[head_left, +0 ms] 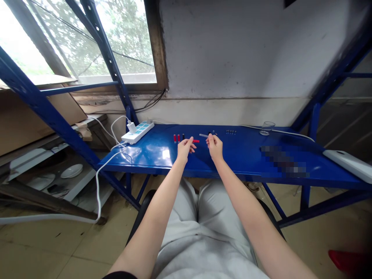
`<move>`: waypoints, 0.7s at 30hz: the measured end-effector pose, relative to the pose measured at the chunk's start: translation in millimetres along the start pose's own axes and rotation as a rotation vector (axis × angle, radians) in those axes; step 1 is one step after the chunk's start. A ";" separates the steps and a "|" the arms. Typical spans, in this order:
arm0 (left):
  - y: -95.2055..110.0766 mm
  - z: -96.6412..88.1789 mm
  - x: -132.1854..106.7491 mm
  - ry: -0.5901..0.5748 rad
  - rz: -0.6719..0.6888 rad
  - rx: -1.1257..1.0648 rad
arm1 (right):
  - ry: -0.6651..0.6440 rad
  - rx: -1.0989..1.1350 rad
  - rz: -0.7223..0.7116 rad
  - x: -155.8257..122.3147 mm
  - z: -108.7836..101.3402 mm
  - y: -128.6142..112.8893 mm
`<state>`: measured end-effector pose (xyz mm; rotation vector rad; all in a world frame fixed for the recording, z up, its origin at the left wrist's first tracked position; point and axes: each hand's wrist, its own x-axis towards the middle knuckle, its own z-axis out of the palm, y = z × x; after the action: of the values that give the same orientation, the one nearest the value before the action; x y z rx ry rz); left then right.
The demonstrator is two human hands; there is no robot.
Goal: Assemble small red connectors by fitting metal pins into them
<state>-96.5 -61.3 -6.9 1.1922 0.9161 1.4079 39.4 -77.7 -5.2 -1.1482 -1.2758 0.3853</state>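
My left hand (186,149) is closed, thumb and fingers pinching a short red stick-like piece (196,141) that points right. In my right hand (215,147), also closed, is a slim clear tube (203,135) that looks like a pen barrel; its tip points left. Just left of my left hand are two small red pieces (176,138) and a black one (183,136), resembling pen caps. Beyond my right hand lie small dark and clear bits (214,133), partly hidden by the fingers. Farther right, several tiny pale pieces (231,132) sit in a row.
The blue tabletop (241,155) carries a white power strip (138,132) at left, with cables. A clear glass (266,128) stands at the back right. A blurred dark item (283,161) and a white object (348,162) lie at right. Blue frame posts flank the table.
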 end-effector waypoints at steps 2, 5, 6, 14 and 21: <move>0.4 1.4 -1.0 -0.059 0.011 0.027 | -0.057 0.042 -0.018 0.4 1.3 -0.6; 0.1 2.1 -1.4 -0.093 0.030 0.045 | -0.171 0.062 -0.037 -0.8 3.7 -1.0; -0.1 1.9 -1.1 -0.085 0.036 0.045 | -0.212 0.061 -0.038 -1.6 4.5 -0.8; -4.1 -0.7 3.3 -0.046 0.080 0.012 | -0.388 0.107 -0.035 -3.2 10.2 6.1; -7.5 -1.2 5.2 -0.035 0.044 -0.016 | -0.494 0.285 0.187 -2.2 8.3 -2.2</move>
<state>-95.8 -54.8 -13.4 1.2273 0.8573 1.4230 30.7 -76.6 -5.7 -0.9591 -1.4791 1.0053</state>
